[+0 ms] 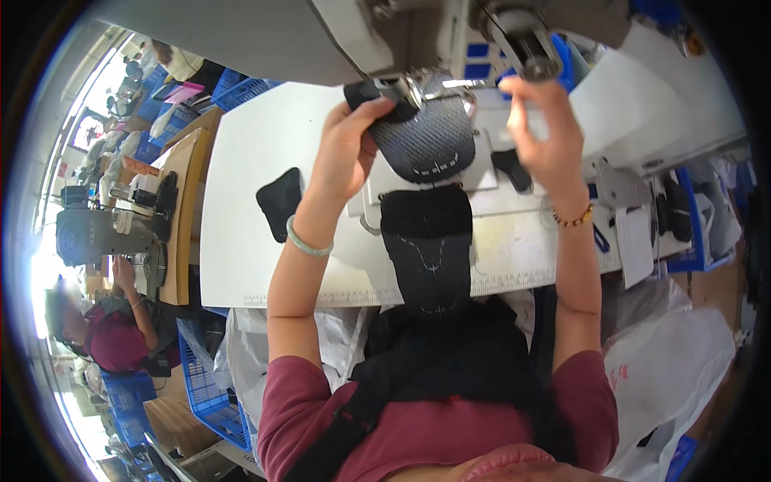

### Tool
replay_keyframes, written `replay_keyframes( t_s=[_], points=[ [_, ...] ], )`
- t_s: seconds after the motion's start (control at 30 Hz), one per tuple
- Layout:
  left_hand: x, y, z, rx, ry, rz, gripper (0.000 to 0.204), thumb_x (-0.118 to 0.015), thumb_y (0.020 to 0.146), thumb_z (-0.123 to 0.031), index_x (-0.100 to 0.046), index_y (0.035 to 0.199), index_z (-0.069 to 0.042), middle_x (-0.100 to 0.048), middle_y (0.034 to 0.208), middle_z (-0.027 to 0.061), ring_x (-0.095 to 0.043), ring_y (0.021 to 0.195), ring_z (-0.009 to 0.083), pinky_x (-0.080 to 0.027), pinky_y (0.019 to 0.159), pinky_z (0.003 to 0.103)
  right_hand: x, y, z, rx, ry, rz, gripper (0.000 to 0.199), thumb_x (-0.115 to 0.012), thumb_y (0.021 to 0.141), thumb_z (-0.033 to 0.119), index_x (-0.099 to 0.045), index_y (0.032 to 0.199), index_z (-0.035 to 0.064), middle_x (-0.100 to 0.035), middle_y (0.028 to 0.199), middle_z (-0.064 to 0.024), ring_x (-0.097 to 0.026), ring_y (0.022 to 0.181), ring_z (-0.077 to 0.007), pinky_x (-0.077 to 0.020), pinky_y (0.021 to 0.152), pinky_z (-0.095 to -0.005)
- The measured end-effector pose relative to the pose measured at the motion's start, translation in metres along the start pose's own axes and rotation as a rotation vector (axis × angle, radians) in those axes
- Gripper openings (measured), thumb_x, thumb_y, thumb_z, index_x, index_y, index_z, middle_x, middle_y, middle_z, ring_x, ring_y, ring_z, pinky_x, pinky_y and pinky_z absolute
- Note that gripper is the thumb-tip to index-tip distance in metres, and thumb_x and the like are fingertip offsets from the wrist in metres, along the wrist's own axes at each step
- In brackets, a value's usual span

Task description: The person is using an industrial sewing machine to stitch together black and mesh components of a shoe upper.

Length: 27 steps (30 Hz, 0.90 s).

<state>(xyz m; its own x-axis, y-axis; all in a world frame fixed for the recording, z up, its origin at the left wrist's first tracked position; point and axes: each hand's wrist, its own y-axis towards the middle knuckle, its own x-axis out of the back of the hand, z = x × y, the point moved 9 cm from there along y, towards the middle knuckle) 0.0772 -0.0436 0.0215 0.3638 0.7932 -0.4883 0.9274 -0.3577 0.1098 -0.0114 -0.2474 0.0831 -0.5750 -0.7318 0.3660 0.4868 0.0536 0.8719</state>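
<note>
My left hand (350, 149) grips the black edge of a rounded grey mesh fabric piece (426, 140), thumb on top. The piece lies under the metal foot parts of a sewing machine (416, 90), with short white marks along its near end. My right hand (548, 132) is raised to the right of the machine's needle area, thumb and forefinger drawn together beside a thin metal lever (470, 83). Whatever its fingertips hold is too small to make out. A black padded fabric piece (427, 241) with white marks hangs over the table's near edge, below the mesh piece.
On the white table (241, 217) lie a black fabric piece (281, 201) at left and another (514, 169) at right. A ruler strip (514, 279) runs along the near edge. Blue baskets (213, 394) and white plastic bags (671, 369) stand around. A co-worker (120, 333) sits at far left.
</note>
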Motion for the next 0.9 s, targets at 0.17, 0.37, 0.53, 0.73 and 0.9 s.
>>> replay_keyframes(
  t_s=[0.17,0.37,0.53,0.73,0.9],
  points=[
    [0.012,-0.007,-0.005,-0.14,0.0,-0.086,0.017,-0.062,0.087,-0.005,-0.061,0.102,0.003,-0.066,0.096,0.0098,-0.064,0.087,0.0162,-0.051,0.079,0.026,-0.003,-0.047,-0.071,-0.538,0.066,0.244,0.018,-0.061,0.083,0.007,-0.06,0.099,0.0011,-0.059,0.094,-0.007,-0.057,0.08,-0.0184,-0.0462,0.073,-0.0297],
    [0.114,-0.046,-0.042,-0.146,0.356,-0.441,0.031,-0.064,0.086,-0.006,-0.051,0.111,0.007,-0.065,0.095,0.0127,-0.065,0.085,0.0176,-0.055,0.074,0.029,-0.021,-0.103,-0.074,-0.557,0.01,0.501,0.037,-0.067,0.082,0.016,-0.058,0.113,-0.0041,-0.054,0.109,-0.0112,-0.058,0.086,-0.0227,-0.0471,0.078,-0.0314],
    [0.194,-0.125,-0.054,-0.031,1.518,-0.813,0.06,-0.073,0.077,-0.018,-0.044,0.124,0.004,-0.061,0.099,0.0226,-0.061,0.092,0.034,-0.051,0.077,0.04,-0.031,-0.101,-0.072,-0.577,0.045,0.528,0.037,-0.068,0.081,0.011,-0.06,0.114,-0.0021,-0.055,0.107,-0.005,-0.053,0.074,-0.0128,-0.0446,0.068,-0.0251],
    [0.05,-0.132,0.004,-0.312,1.378,-0.284,0.059,-0.076,0.075,-0.014,-0.049,0.125,-0.001,-0.049,0.113,0.0158,-0.052,0.09,0.0228,-0.048,0.072,0.031,-0.004,-0.081,-0.028,-0.201,-0.343,0.208,0.01,-0.064,0.079,0.004,-0.054,0.081,-0.0006,-0.057,0.098,-0.0119,-0.057,0.085,-0.0294,-0.0481,0.073,-0.0358],
    [-0.004,-0.135,0.019,-0.144,1.282,-0.183,0.057,-0.076,0.074,-0.012,-0.05,0.124,-0.001,-0.048,0.104,0.0124,-0.051,0.088,0.0221,-0.047,0.073,0.03,-0.042,-0.086,0.093,-0.158,-0.036,0.332,0.017,-0.065,0.072,-0.001,-0.05,0.08,0.0022,-0.055,0.095,-0.0111,-0.057,0.079,-0.0262,-0.0488,0.065,-0.0341]
  ],
)
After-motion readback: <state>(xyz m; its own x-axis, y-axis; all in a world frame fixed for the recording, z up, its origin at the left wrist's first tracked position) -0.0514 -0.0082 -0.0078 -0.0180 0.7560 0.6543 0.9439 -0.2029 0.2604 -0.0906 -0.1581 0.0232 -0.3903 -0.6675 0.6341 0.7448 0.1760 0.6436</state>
